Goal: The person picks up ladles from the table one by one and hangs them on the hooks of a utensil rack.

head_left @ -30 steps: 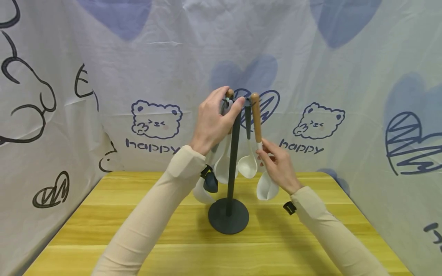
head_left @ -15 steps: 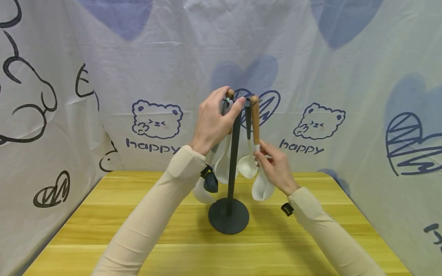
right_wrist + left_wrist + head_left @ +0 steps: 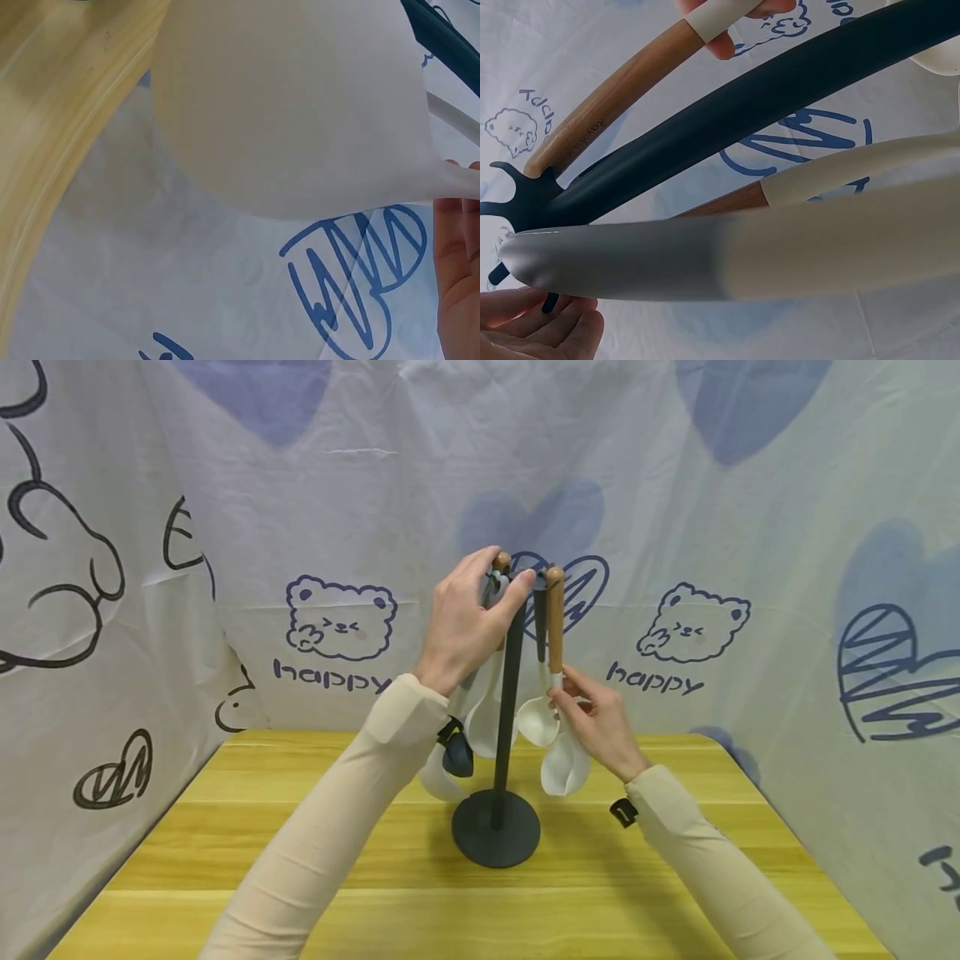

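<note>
A black utensil stand (image 3: 507,718) stands upright on the table, with hooks around its top. My left hand (image 3: 465,622) holds the top of the stand, thumb on the near side. The right hand (image 3: 603,727) pinches the white neck of a ladle with a wooden handle (image 3: 555,622), its bowl (image 3: 564,766) hanging below. The top of that handle is at a hook (image 3: 536,195) in the left wrist view; whether it bears on the hook I cannot tell. In the right wrist view the white ladle bowl (image 3: 300,105) fills much of the picture.
A smaller white ladle with a dark handle (image 3: 537,722) hangs behind. Other white and grey utensils (image 3: 483,727) hang on the left, partly covered by my left arm. The round base (image 3: 497,829) rests on a wooden table (image 3: 405,893). Printed cloth (image 3: 480,460) encloses the back and sides.
The right hand has moved slightly left with the ladle, and the handle's top has dropped a little to the hook. The ladle bowl has swung left. My left hand has stayed put.
</note>
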